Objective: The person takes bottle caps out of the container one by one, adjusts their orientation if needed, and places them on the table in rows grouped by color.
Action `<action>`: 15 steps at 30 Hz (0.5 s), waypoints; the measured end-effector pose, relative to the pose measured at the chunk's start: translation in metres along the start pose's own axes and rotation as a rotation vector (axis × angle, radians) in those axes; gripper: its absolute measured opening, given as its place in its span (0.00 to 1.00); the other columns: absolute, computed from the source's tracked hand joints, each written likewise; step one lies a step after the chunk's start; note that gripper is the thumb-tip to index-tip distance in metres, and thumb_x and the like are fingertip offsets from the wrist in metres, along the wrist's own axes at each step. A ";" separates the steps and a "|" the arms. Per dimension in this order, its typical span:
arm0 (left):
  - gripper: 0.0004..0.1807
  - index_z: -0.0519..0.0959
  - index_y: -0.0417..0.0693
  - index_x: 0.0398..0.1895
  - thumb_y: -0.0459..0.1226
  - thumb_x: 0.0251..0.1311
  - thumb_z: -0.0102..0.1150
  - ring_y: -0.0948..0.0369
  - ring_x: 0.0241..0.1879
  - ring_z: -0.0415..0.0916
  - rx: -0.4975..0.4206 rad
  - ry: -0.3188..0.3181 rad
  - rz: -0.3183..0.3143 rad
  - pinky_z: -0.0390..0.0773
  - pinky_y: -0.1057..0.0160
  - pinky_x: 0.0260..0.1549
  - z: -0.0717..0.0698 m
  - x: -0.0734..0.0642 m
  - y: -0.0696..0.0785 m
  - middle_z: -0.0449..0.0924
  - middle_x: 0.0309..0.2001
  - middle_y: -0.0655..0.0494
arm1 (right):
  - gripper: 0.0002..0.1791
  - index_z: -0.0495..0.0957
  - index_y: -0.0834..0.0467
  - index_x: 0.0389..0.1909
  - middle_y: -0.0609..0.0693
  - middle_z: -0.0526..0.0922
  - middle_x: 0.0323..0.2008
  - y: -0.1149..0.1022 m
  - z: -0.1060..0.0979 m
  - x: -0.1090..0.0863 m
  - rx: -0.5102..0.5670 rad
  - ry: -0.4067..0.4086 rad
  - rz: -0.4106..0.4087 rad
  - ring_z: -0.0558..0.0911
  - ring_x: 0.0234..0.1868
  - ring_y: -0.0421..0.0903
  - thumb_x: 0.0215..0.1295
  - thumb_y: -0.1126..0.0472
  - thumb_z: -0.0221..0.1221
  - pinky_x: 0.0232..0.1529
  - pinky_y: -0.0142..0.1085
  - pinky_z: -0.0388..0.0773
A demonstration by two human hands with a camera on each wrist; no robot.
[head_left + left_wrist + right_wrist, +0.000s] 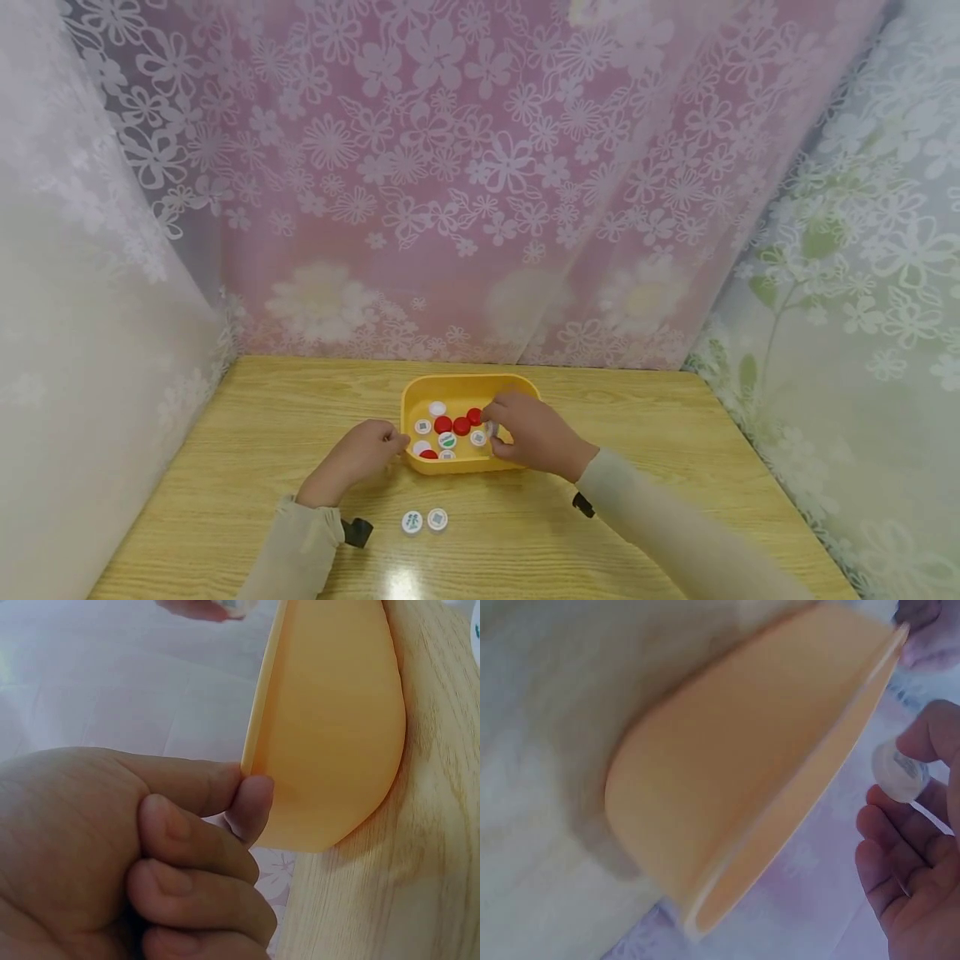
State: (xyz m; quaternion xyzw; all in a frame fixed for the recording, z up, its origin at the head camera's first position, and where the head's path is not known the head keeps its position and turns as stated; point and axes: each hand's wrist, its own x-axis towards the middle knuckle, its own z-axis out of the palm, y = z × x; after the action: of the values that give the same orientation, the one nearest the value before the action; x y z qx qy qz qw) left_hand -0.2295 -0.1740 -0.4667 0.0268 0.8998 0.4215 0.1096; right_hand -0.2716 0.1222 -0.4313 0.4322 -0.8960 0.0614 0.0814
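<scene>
A yellow plastic basket [468,467] stands on the table with red and white bottle caps inside. My left hand [363,454] pinches the basket's left rim between thumb and forefinger; in the left wrist view that hand [187,832] has its other fingers curled. Over the right part of the basket is my right hand [536,433], which pinches a white bottle cap [900,772]. Among the caps in the basket are a red cap [443,425] and a white cap with green print [447,440]. Part of the basket's right side is hidden behind the right hand.
Two white caps lie on the table in front of the basket: a cap with a green pattern [412,522] and a cap with a grey square [437,519]. Flowered curtains [465,208] rise behind the wooden table [637,533] and along both sides.
</scene>
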 end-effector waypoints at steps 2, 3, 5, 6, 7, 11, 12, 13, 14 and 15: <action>0.18 0.79 0.41 0.26 0.43 0.74 0.58 0.59 0.20 0.63 0.002 -0.002 0.000 0.64 0.62 0.23 0.001 0.000 -0.001 0.71 0.23 0.54 | 0.16 0.83 0.55 0.51 0.43 0.83 0.41 -0.012 -0.001 -0.007 0.025 0.012 -0.011 0.78 0.40 0.42 0.63 0.58 0.68 0.47 0.35 0.80; 0.18 0.78 0.41 0.26 0.43 0.74 0.58 0.59 0.20 0.63 0.003 -0.002 0.001 0.64 0.62 0.24 0.001 0.001 -0.002 0.71 0.23 0.54 | 0.18 0.82 0.55 0.53 0.43 0.83 0.41 -0.018 0.000 -0.010 0.036 0.015 -0.018 0.78 0.41 0.42 0.63 0.58 0.69 0.48 0.34 0.80; 0.18 0.79 0.42 0.27 0.44 0.74 0.58 0.59 0.21 0.64 0.005 -0.001 0.004 0.64 0.62 0.24 0.002 0.002 -0.003 0.71 0.23 0.54 | 0.22 0.81 0.56 0.58 0.43 0.82 0.43 -0.028 0.002 -0.017 0.048 0.011 -0.037 0.78 0.42 0.41 0.63 0.58 0.69 0.50 0.32 0.79; 0.18 0.78 0.42 0.27 0.44 0.74 0.58 0.59 0.20 0.63 0.006 -0.002 0.006 0.64 0.62 0.24 0.002 0.003 -0.004 0.71 0.23 0.54 | 0.23 0.81 0.57 0.59 0.43 0.82 0.43 -0.033 0.003 -0.020 0.056 0.006 -0.047 0.78 0.42 0.40 0.63 0.58 0.69 0.49 0.31 0.79; 0.18 0.79 0.41 0.27 0.44 0.74 0.58 0.59 0.21 0.63 0.008 -0.003 0.006 0.64 0.62 0.24 0.002 0.003 -0.005 0.71 0.23 0.54 | 0.24 0.81 0.57 0.60 0.44 0.82 0.44 -0.038 0.005 -0.024 0.070 0.000 -0.058 0.78 0.43 0.40 0.63 0.58 0.70 0.50 0.30 0.79; 0.18 0.79 0.41 0.28 0.44 0.74 0.58 0.59 0.21 0.64 0.011 -0.004 -0.001 0.64 0.62 0.24 0.003 0.003 -0.004 0.71 0.23 0.54 | 0.19 0.84 0.54 0.56 0.43 0.82 0.47 -0.051 0.015 -0.033 0.104 -0.057 -0.081 0.79 0.45 0.38 0.65 0.58 0.70 0.51 0.28 0.78; 0.18 0.79 0.41 0.28 0.44 0.74 0.58 0.59 0.21 0.64 0.012 -0.003 -0.004 0.64 0.62 0.24 0.003 0.003 -0.004 0.71 0.23 0.54 | 0.18 0.84 0.53 0.55 0.42 0.82 0.47 -0.054 0.018 -0.035 0.107 -0.077 -0.079 0.79 0.45 0.38 0.65 0.58 0.70 0.52 0.28 0.78; 0.18 0.80 0.42 0.28 0.44 0.74 0.57 0.59 0.21 0.64 0.013 -0.003 -0.005 0.65 0.62 0.24 0.003 0.003 -0.003 0.72 0.23 0.54 | 0.17 0.84 0.53 0.54 0.42 0.83 0.47 -0.056 0.021 -0.036 0.107 -0.093 -0.077 0.80 0.46 0.37 0.65 0.58 0.69 0.52 0.28 0.78; 0.18 0.80 0.42 0.29 0.44 0.75 0.57 0.59 0.21 0.64 0.015 -0.003 -0.007 0.65 0.62 0.24 0.003 0.003 -0.002 0.72 0.23 0.54 | 0.16 0.83 0.52 0.53 0.41 0.83 0.46 -0.058 0.024 -0.036 0.108 -0.109 -0.073 0.80 0.46 0.36 0.66 0.58 0.69 0.53 0.28 0.78; 0.17 0.81 0.42 0.29 0.44 0.75 0.57 0.59 0.21 0.64 0.017 -0.002 -0.008 0.65 0.62 0.24 0.003 0.003 -0.002 0.72 0.23 0.54 | 0.15 0.83 0.51 0.53 0.40 0.83 0.46 -0.060 0.026 -0.037 0.108 -0.125 -0.067 0.80 0.45 0.36 0.66 0.57 0.68 0.52 0.28 0.78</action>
State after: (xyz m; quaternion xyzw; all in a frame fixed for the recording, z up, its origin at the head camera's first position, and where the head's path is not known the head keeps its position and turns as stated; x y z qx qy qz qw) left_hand -0.2314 -0.1729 -0.4703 0.0246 0.9034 0.4133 0.1119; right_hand -0.2039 0.1083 -0.4621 0.4688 -0.8797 0.0800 0.0041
